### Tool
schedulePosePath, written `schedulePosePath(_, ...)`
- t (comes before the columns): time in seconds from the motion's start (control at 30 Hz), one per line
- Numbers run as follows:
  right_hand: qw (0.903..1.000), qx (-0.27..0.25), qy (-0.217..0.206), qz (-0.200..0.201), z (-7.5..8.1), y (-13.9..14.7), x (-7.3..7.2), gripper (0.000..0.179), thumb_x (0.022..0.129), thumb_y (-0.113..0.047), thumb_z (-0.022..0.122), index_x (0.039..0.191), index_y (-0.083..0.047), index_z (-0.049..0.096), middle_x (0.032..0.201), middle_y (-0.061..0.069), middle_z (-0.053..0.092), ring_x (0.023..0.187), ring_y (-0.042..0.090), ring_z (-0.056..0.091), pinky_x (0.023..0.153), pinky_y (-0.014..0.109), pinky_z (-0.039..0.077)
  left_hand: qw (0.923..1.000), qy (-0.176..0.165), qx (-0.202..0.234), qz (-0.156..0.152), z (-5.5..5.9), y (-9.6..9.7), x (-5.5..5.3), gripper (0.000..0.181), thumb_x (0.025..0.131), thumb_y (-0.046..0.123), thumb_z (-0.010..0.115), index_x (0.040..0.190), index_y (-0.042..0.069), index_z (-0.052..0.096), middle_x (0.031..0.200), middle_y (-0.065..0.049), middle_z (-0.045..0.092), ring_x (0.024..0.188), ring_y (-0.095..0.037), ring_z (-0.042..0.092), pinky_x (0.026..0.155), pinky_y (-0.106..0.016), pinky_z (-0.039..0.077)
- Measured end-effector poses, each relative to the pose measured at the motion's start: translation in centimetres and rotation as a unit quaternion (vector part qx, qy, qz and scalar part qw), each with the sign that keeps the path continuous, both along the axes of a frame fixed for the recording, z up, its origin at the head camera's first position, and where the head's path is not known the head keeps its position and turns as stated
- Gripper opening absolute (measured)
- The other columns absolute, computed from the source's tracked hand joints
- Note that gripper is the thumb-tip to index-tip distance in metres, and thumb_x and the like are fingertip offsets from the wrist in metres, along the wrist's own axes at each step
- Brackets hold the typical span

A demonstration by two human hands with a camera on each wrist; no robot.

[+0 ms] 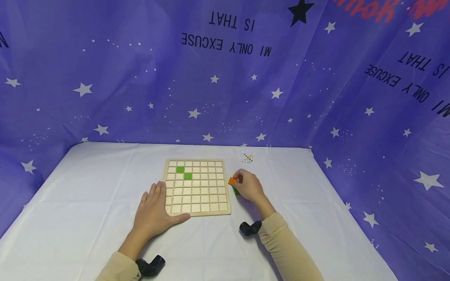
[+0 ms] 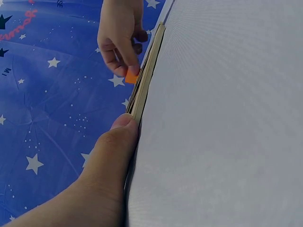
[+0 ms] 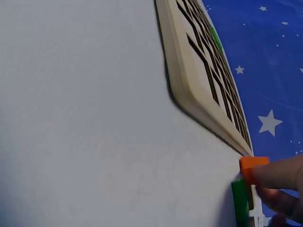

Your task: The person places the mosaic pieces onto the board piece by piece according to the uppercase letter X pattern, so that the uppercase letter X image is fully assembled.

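A wooden grid board (image 1: pixel 197 214) lies flat on the table, with two green tiles (image 1: pixel 188 176) set diagonally in its upper left squares. My left hand (image 1: pixel 152 212) rests along the board's left side, fingers straight, thumb at the near edge; the left wrist view shows the thumb (image 2: pixel 113 142) touching that edge. Just off the board's right side, my right hand (image 1: pixel 249 185) pinches an orange tile (image 1: pixel 232 181) between thumb and fingertips. Beneath that hand a green tile (image 3: pixel 240 201) shows in part, with other pieces behind it mostly hidden.
A small printed card (image 1: pixel 248 157) with a coloured grid pattern lies beyond the right hand. White cloth (image 1: pixel 88 203) covers the table. Purple star-printed curtains (image 1: pixel 158 78) stand at the back and right.
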State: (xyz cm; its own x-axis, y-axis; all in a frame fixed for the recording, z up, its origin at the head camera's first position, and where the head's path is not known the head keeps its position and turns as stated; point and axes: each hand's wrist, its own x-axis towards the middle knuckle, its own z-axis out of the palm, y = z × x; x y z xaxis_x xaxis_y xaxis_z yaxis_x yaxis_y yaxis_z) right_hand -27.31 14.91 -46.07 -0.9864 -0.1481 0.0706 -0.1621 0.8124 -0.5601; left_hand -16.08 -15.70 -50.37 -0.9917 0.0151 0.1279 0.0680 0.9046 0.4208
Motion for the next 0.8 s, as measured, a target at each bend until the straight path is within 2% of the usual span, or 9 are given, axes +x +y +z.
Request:
schedulePosePath(0.13,0.9982,-0.058,0.015,0.003,-0.3,-0.9,-0.4,0.009,0.09,-0.017,0.072,0.096,-0.016,0.065,0.086,-0.002,0.065,0.068,0.013,0.055,0.061,0.026,0.044,1.0,0.0,0.0,0.001,0.0,0.0,-0.1,0.145,0.062,0.094,0.057,0.156,-0.007,0.012,0.163,-0.027,0.014,0.153,-0.043,0.012,0.123,-0.061,0.01)
schedulePosePath(0.23,0.9949,-0.099,0.012,0.016,-0.4,-2.2,-0.5,0.009,0.092,-0.017,0.07,0.099,-0.016,0.065,0.09,-0.001,0.066,0.069,0.013,0.056,0.058,0.025,0.046,1.0,-0.001,-0.001,0.001,0.1,-0.1,-0.1,0.146,0.062,0.094,0.057,0.156,-0.007,0.012,0.163,-0.028,0.014,0.153,-0.043,0.011,0.123,-0.061,0.01)
schedulePosePath(0.33,0.992,-0.12,-0.002,0.039,-0.3,-3.9,-0.2,0.01,0.093,-0.018,0.07,0.101,-0.016,0.065,0.093,-0.001,0.067,0.078,0.013,0.061,0.063,0.025,0.049,1.0,-0.003,0.0,0.002,0.2,-0.2,0.0,0.146,0.062,0.094,0.057,0.156,-0.008,0.012,0.163,-0.028,0.015,0.153,-0.044,0.012,0.122,-0.062,0.011)
schedulePosePath(0.57,0.9874,-0.121,-0.01,0.102,-0.4,-8.1,0.5,0.01,0.094,-0.019,0.07,0.103,-0.018,0.066,0.095,-0.005,0.067,0.093,0.01,0.066,0.085,0.027,0.055,1.0,-0.005,-0.002,0.004,0.3,-0.2,0.0,0.145,0.062,0.094,0.056,0.155,-0.008,0.013,0.163,-0.028,0.016,0.152,-0.044,0.013,0.122,-0.061,0.011)
schedulePosePath(0.67,0.9878,-0.106,0.009,0.114,-0.8,-9.2,0.6,0.01,0.093,-0.02,0.072,0.102,-0.019,0.068,0.092,-0.008,0.068,0.091,0.008,0.064,0.091,0.027,0.05,1.0,-0.008,-0.005,0.002,0.3,-0.1,0.0,0.145,0.062,0.094,0.056,0.155,-0.009,0.013,0.162,-0.029,0.016,0.152,-0.044,0.013,0.123,-0.061,0.011)
schedulePosePath(0.8,0.991,-0.054,0.042,0.115,-1.2,-10.0,0.5,0.01,0.091,-0.023,0.073,0.1,-0.021,0.069,0.09,-0.011,0.069,0.087,0.006,0.06,0.094,0.032,0.042,0.9999,-0.011,-0.002,0.0,0.5,0.0,-0.1,0.144,0.063,0.093,0.057,0.155,-0.009,0.012,0.162,-0.029,0.016,0.152,-0.044,0.013,0.123,-0.061,0.011)
